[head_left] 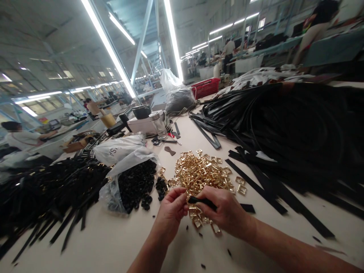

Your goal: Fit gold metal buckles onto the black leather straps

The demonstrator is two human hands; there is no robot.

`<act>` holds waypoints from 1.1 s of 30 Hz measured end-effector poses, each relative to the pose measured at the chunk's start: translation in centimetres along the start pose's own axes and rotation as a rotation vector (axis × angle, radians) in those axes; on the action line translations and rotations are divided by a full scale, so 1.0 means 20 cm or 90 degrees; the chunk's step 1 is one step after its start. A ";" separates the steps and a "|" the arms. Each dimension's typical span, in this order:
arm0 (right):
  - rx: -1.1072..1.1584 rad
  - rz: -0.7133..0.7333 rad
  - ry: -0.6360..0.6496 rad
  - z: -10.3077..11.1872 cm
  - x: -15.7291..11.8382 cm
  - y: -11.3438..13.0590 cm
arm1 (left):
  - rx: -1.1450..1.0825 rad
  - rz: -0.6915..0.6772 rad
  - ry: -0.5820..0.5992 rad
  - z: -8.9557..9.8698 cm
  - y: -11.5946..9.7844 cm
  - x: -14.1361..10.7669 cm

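My right hand (224, 212) is closed round a short black strap (202, 201), whose end points left toward my other fingertips. Thumb and fingers of my left hand (173, 209) are pinched together right at that end. What they pinch is mostly hidden; a small gold glint shows there. Just beyond both hands lies a heap of gold metal buckles (201, 170), and some of them spill out below the right hand. Left of the heap, a clear plastic bag (113, 193) lies on its side with many small black loops (138, 182) coming out.
A big bundle of black straps (273, 129) covers the table's right side. More black straps with gold buckles (54, 189) are piled at the left. Behind stand a glass jar (158, 125), a white box (142, 126) and a red basket (206, 88). Other people work farther off.
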State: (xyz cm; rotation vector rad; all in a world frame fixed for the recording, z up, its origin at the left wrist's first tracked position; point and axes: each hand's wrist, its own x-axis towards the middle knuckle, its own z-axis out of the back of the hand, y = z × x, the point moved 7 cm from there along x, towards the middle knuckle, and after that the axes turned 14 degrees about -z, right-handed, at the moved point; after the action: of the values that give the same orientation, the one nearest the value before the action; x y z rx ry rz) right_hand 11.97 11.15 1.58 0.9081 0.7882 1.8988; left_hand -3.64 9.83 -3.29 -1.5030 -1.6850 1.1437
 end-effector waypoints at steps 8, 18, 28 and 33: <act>-0.018 -0.049 -0.032 0.05 0.01 -0.03 | 0.011 -0.047 -0.009 0.02 -0.03 0.00; -0.017 -0.018 -0.015 0.02 -0.01 0.01 | -0.158 0.102 -0.046 0.02 0.05 -0.02; -0.049 -0.018 -0.019 0.00 -0.01 0.01 | -0.067 0.077 0.064 -0.05 0.06 -0.04; -0.117 0.013 -0.038 -0.01 -0.02 0.02 | -0.010 0.033 0.070 -0.05 0.04 -0.03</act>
State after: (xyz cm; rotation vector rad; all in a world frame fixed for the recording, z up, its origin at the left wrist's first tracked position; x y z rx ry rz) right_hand 11.82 10.63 1.75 0.8556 0.5603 1.9174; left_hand -2.30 9.35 -3.47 -1.5975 -1.5939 1.0570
